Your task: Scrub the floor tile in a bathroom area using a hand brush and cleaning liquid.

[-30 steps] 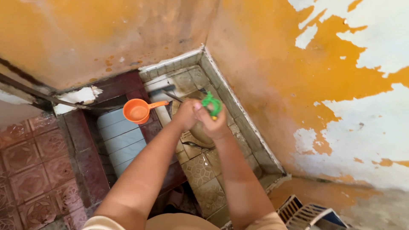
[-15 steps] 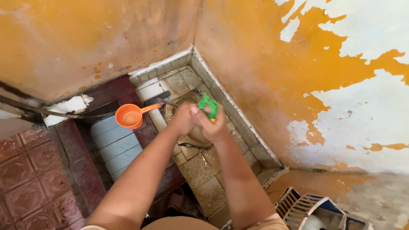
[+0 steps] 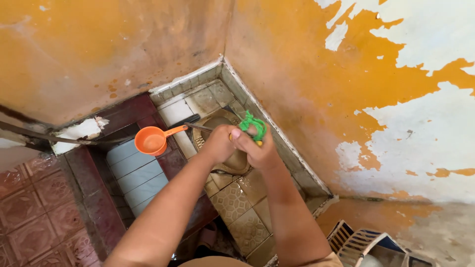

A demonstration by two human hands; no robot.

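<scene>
Both my arms reach down over a stained squat toilet pan set in the tiled corner floor. My right hand is closed around a green crinkled scrubber-like thing with a bit of yellow under it. My left hand is pressed against the right one, fingers curled onto the same green thing. The hands hide most of the pan.
An orange plastic dipper rests on the rim of a tiled water basin to the left. A dark handle lies behind the pan. Peeling orange walls close the corner. A slatted plastic crate stands at lower right.
The view has drifted a little; both hands stay together on the green thing over the pan. The dipper has not moved.
</scene>
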